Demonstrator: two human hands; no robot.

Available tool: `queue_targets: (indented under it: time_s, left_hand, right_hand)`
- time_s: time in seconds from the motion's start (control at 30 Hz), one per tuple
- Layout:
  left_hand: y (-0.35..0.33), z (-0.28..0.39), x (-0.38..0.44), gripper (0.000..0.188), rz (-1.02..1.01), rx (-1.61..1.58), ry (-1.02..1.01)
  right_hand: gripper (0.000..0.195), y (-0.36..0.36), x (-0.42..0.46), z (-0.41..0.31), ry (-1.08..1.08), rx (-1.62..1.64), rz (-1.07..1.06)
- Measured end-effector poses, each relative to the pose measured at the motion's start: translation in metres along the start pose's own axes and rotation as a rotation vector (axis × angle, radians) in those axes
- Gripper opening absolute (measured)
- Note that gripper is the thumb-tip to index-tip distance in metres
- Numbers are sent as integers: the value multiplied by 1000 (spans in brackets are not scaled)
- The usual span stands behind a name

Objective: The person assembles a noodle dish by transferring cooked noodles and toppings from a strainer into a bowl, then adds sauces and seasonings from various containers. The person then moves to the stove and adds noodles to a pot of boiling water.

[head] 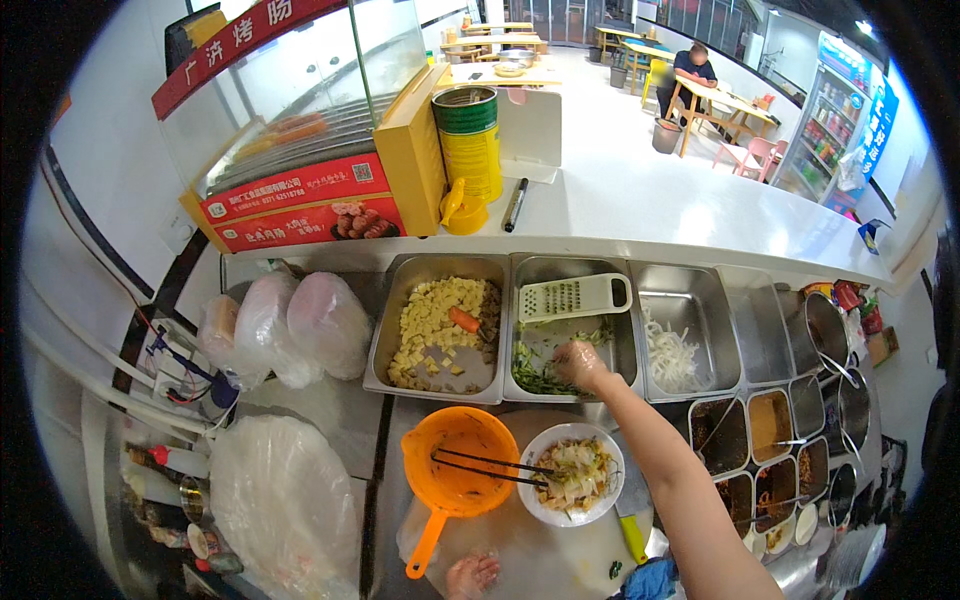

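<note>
My right hand, in a clear plastic glove, reaches into a steel pan of shredded cucumber; its fingertips are over the shreds, and their grip is hidden. A white grater lies at the back of that pan. My left hand, gloved too, rests near the bottom edge with its fingers loosely curled and nothing visible in it. Between the hands stands a white bowl of noodles topped with pale shreds. Black chopsticks reach from this bowl across an orange plastic strainer or scoop with a handle.
At left, one pan holds diced yellow food with a carrot piece; at right, another holds white shreds. A knife with a green handle lies right of the bowl. Sauce containers stand farther right. A person sits beyond the counter.
</note>
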State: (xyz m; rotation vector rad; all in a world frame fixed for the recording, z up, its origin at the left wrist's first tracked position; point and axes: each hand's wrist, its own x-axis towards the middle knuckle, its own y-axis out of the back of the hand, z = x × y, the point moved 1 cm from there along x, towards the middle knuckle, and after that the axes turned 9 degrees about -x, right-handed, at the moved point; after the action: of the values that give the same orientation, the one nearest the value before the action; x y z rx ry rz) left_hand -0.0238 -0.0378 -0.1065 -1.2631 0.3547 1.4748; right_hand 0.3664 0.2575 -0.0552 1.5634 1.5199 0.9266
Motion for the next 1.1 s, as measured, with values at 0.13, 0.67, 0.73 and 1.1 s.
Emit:
queue_targets:
  time_s: [0.13, 0.67, 0.73, 1.1]
  left_hand:
    - [-4, 4, -10, 30, 85, 52, -41]
    - [8, 3, 3, 25, 30, -32, 11]
    - [11, -1, 7, 25, 26, -59, 8]
    - [29, -7, 25, 29, -64, -124, 17]
  right_hand:
    - [21, 23, -16, -2, -212, 475, 15]
    - [31, 66, -207, -55, 20, -116, -192]
    - [27, 74, -193, -59, -77, 5, -141]
    - [19, 15, -17, -50, 35, -141, -112]
